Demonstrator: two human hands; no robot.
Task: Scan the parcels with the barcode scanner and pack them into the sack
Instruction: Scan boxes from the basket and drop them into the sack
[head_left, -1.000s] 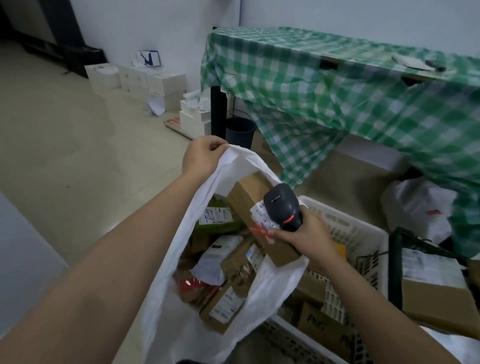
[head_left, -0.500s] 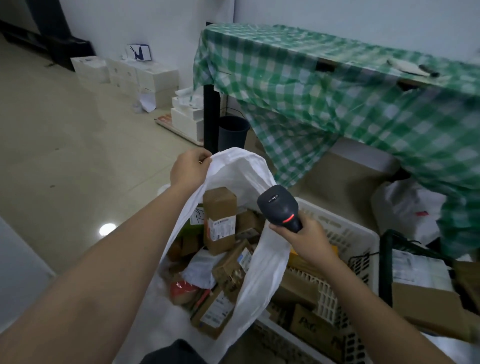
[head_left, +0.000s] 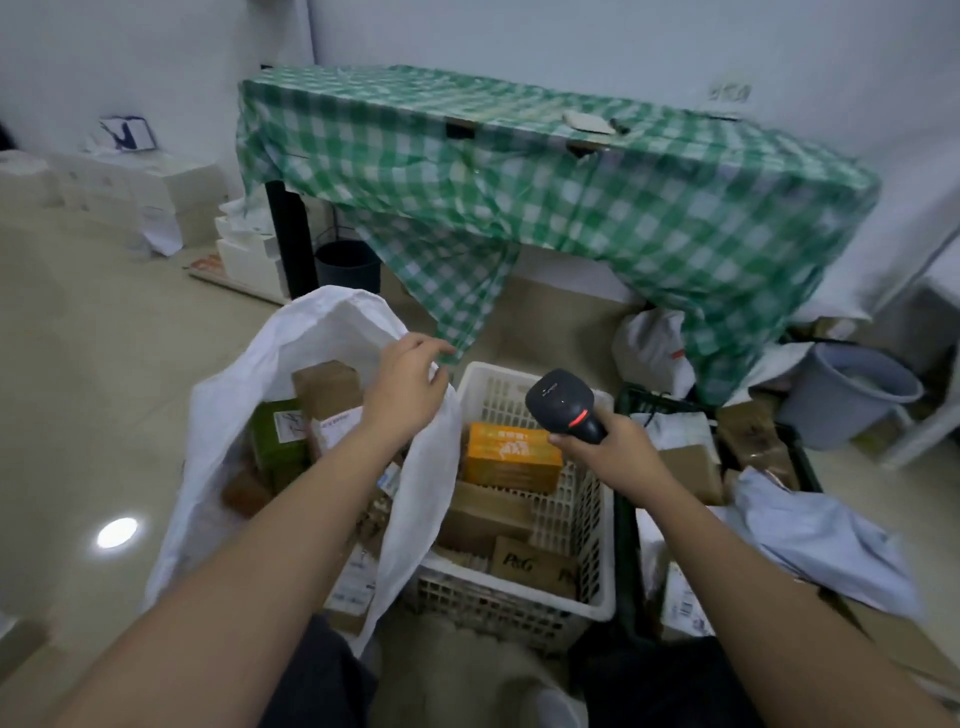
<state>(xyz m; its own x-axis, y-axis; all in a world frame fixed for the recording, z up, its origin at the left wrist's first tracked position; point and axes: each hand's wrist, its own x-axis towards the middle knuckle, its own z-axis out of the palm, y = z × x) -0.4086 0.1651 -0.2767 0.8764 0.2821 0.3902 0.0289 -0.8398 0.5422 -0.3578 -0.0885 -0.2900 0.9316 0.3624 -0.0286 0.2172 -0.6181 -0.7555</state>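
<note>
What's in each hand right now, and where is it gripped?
Right hand grips the scanner by its handle, head up. Left hand is at the sack rim; whether it grips it cannot be told.
</note>
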